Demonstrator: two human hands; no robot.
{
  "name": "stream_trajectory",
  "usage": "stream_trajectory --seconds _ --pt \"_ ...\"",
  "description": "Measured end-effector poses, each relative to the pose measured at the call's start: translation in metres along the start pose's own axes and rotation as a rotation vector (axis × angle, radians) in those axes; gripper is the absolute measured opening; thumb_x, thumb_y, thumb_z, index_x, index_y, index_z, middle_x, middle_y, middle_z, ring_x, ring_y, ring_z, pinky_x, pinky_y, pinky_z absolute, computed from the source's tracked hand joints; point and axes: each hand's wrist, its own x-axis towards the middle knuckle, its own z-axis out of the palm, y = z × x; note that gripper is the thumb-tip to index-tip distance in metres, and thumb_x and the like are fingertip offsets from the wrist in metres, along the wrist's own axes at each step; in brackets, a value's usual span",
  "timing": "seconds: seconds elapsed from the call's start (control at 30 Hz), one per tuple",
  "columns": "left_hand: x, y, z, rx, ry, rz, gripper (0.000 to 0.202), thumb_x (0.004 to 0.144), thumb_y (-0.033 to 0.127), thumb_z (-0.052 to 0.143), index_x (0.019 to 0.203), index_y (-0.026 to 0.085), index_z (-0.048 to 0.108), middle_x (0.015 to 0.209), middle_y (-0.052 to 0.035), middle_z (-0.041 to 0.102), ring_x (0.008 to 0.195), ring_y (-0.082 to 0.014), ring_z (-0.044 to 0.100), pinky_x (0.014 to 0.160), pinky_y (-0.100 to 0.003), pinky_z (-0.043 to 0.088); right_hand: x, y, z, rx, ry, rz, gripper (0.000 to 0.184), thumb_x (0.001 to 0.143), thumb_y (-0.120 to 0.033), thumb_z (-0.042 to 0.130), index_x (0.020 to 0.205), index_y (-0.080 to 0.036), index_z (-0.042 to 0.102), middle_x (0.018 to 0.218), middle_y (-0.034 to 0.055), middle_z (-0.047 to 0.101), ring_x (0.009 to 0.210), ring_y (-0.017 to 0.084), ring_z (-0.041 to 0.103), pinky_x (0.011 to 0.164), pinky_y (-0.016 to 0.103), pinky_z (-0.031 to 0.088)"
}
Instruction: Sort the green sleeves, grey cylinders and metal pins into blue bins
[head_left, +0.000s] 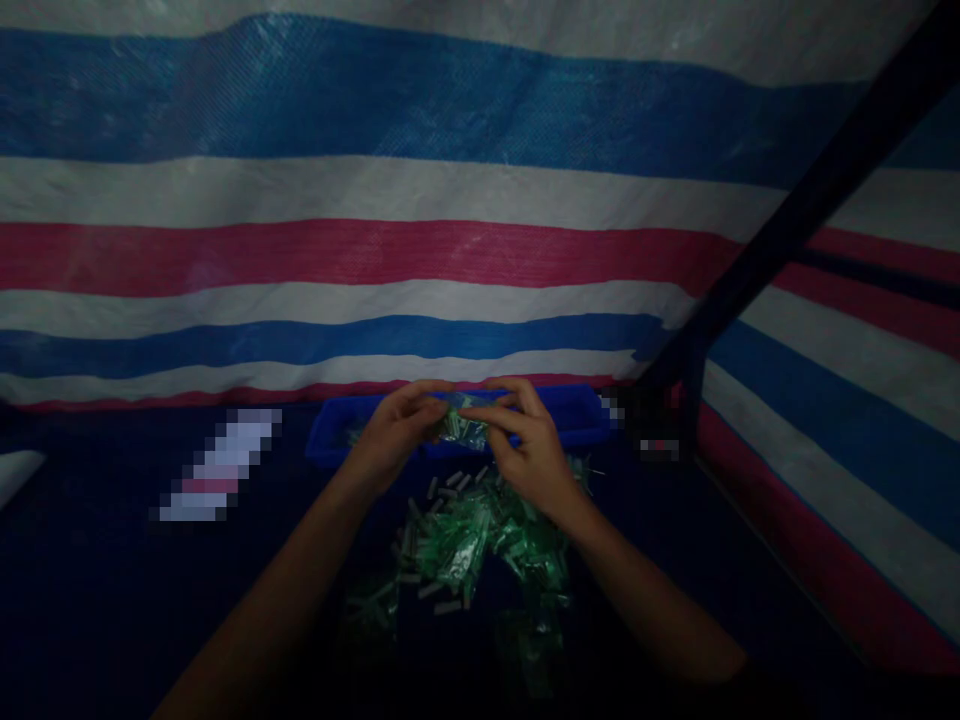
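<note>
My left hand [397, 430] and my right hand [525, 450] are raised together over a dark table, each pinching one end of a small clear plastic packet [463, 425] that holds small pale pieces. Both hands have their fingers closed on it. Just behind the hands lies a shallow blue tray [577, 415]. Below the hands sits a heap of green-tinted clear packets [480, 540] with several loose pale cylindrical pieces [442, 490] scattered around it.
A striped blue, white and red tarp [375, 200] hangs as a wall behind and to the right. A dark diagonal bar [810, 200] crosses the upper right. A blurred-out pale object [217, 465] lies on the dark table [112, 600] at left.
</note>
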Motion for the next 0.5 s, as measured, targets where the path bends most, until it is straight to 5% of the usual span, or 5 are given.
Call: stream_trajectory --seconds 0.1,0.23,0.33,0.4,0.5 --pt "0.001 0.008 -0.02 0.374 -0.015 0.108 0.034 0.073 0.03 0.06 0.104 0.016 0.055 0.063 0.0024 0.056 0.055 -0.0108 0.051 0.052 -0.021 0.039 0.004 0.005 -0.005 -0.05 -0.062 0.04 0.03 0.08 -0.01 0.047 0.097 -0.027 0.065 0.107 0.0054 0.051 0.091 0.017 0.053 0.074 0.033 0.046" --pt "0.003 0.018 -0.059 0.826 0.171 0.083 0.035 0.077 0.029 0.051 0.11 0.016 0.052 0.07 -0.0018 0.06 0.059 -0.0153 0.056 0.052 -0.024 0.041 0.01 0.009 -0.015 -0.083 -0.266 0.094 0.025 0.083 -0.014 0.048 0.102 -0.022 0.062 0.093 0.0044 0.06 0.084 0.016 0.056 0.071 0.031 0.045" --pt "0.003 0.022 -0.083 1.227 0.232 0.035 0.039 0.081 0.033 0.045 0.114 0.013 0.052 0.092 -0.011 0.064 0.085 -0.0249 0.06 0.076 -0.036 0.045 0.006 0.011 -0.018 -0.156 -0.548 0.072 0.026 0.084 -0.021 0.05 0.108 -0.022 0.059 0.099 0.0053 0.062 0.088 0.016 0.057 0.079 0.033 0.044" --pt "0.001 0.022 -0.089 1.432 0.194 0.036 0.041 0.083 0.035 0.045 0.113 0.009 0.054 0.106 -0.0173 0.06 0.103 -0.031 0.053 0.09 -0.043 0.038 0.001 0.012 -0.018 -0.218 -0.736 0.071 0.029 0.084 -0.025 0.051 0.112 -0.021 0.057 0.104 0.0077 0.062 0.092 0.018 0.057 0.083 0.034 0.043" --pt "-0.005 0.02 -0.077 1.455 -0.035 0.079 0.04 0.083 0.036 0.046 0.114 0.012 0.054 0.113 -0.0158 0.057 0.109 -0.0291 0.05 0.095 -0.042 0.034 -0.004 0.016 -0.02 -0.271 -0.89 0.103 0.034 0.082 -0.025 0.053 0.115 -0.019 0.057 0.111 0.0098 0.061 0.098 0.022 0.057 0.085 0.035 0.042"
